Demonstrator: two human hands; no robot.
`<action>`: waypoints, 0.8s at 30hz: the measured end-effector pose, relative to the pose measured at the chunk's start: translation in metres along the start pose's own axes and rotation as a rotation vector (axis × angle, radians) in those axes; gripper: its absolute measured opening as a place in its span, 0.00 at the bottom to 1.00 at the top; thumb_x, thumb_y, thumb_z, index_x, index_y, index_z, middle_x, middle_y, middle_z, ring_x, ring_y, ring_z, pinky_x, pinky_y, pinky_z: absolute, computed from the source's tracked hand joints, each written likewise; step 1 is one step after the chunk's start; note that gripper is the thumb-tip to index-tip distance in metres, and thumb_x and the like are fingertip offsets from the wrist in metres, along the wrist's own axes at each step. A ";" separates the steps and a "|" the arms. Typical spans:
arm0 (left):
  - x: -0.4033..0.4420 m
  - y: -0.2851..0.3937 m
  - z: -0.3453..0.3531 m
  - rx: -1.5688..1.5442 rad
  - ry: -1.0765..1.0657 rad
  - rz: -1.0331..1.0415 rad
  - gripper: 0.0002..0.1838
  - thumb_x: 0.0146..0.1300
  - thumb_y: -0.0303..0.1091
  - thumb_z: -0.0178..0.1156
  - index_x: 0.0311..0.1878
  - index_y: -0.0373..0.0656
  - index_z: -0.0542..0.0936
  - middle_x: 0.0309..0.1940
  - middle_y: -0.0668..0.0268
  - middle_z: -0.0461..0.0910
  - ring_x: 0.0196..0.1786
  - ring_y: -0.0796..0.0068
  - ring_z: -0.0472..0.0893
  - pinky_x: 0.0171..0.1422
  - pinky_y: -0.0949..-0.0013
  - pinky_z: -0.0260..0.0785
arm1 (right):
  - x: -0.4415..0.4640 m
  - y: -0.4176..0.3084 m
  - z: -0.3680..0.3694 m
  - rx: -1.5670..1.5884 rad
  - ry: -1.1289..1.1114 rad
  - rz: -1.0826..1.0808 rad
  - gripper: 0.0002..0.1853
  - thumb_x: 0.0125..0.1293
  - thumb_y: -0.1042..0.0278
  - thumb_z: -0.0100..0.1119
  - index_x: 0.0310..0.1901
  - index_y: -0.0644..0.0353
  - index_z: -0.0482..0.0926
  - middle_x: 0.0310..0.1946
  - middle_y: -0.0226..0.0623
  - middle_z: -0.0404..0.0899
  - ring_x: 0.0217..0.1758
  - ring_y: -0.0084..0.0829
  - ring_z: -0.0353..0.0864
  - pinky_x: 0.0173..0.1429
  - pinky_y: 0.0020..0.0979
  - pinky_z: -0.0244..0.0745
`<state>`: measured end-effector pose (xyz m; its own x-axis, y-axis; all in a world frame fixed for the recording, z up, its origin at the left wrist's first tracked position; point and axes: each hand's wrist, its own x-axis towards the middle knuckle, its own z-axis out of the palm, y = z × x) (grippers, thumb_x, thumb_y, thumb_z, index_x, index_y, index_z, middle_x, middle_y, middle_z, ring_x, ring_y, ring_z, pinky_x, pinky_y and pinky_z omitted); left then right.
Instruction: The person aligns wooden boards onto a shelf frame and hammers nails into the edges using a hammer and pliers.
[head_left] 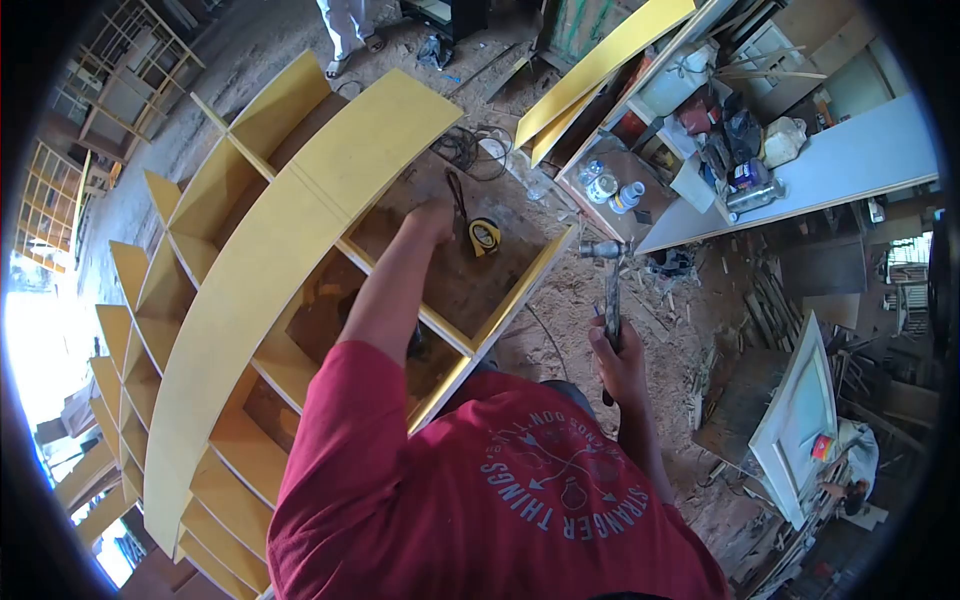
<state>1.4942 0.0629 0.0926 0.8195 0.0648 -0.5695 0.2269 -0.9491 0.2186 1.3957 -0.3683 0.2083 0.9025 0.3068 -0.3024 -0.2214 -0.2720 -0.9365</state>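
1. Inside the open end bay of the yellow frame (pixel 270 215), tape measure (pixel 484 237) sits to the right of the left grip (pixel 432 222) and a touch nearer the body. Close by, case clear of the hand.
2. Dark strap (pixel 456 190) runs from beyond the left grip down toward the tape case, long axis roughly away from the body. Passes right at the hand's edge; contact can't be confirmed.
3. Left grip state: can't tell. Fingers mostly hidden behind the back of the hand, so no call on released vs clenched.
4. Right grip (pixel 622 360) is closed round the hammer (pixel 612 290). Handle points away from the body, its butt poking out on the near side of the fist.
5. Hammer head (pixel 601 250) is at the far end, crosswise to the handle, one end facing left toward the frame's outer corner (pixel 568 236). Looks just beside that corner in view; depth unclear, can't confirm a gap.
6. Nearer hand for the tape: left, by a good margin. Right is outside the bay, with the side board (pixel 520 290) between it and the tape.
7. Left forearm crosses over the divider (pixel 443 330); right arm is off to the side, over the shavings-covered floor (pixel 560 340).
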 end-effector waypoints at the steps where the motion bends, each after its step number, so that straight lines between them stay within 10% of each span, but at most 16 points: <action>1: 0.009 0.000 0.006 0.020 -0.040 -0.023 0.16 0.62 0.37 0.72 0.50 0.41 0.91 0.54 0.49 0.89 0.59 0.50 0.88 0.63 0.51 0.81 | -0.001 -0.003 0.001 0.012 0.009 0.024 0.12 0.77 0.64 0.66 0.55 0.59 0.79 0.24 0.19 0.70 0.21 0.13 0.64 0.25 0.24 0.58; 7: 0.068 -0.025 0.083 -0.244 0.303 -0.185 0.13 0.64 0.29 0.65 0.50 0.40 0.90 0.55 0.47 0.88 0.60 0.48 0.87 0.63 0.51 0.81 | -0.003 -0.012 0.002 0.042 0.093 0.155 0.13 0.76 0.63 0.67 0.55 0.59 0.79 0.23 0.19 0.71 0.20 0.14 0.65 0.24 0.25 0.59; 13: 0.033 -0.030 0.038 -0.048 -0.016 -0.060 0.10 0.67 0.29 0.64 0.47 0.38 0.90 0.51 0.49 0.90 0.54 0.53 0.90 0.62 0.54 0.82 | 0.019 -0.005 -0.002 0.125 0.105 0.125 0.12 0.77 0.63 0.66 0.54 0.58 0.78 0.21 0.19 0.69 0.18 0.13 0.65 0.22 0.24 0.58; 18: -0.054 0.003 -0.036 -1.319 0.120 0.305 0.08 0.78 0.30 0.61 0.49 0.35 0.84 0.43 0.59 0.88 0.49 0.70 0.89 0.59 0.64 0.83 | 0.023 -0.018 -0.009 0.095 0.028 0.038 0.11 0.78 0.62 0.66 0.53 0.58 0.78 0.21 0.19 0.69 0.18 0.13 0.64 0.22 0.23 0.58; 24: -0.199 0.063 -0.065 -1.695 0.227 0.751 0.08 0.81 0.31 0.59 0.53 0.37 0.81 0.47 0.58 0.87 0.52 0.65 0.89 0.60 0.63 0.81 | 0.022 -0.013 -0.019 0.085 -0.148 -0.037 0.11 0.82 0.62 0.60 0.55 0.59 0.76 0.21 0.20 0.68 0.15 0.12 0.61 0.19 0.23 0.58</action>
<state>1.3799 0.0099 0.2712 0.9969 0.0016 0.0787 -0.0701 0.4733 0.8781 1.4250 -0.3755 0.2169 0.8479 0.4475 -0.2841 -0.2247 -0.1821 -0.9573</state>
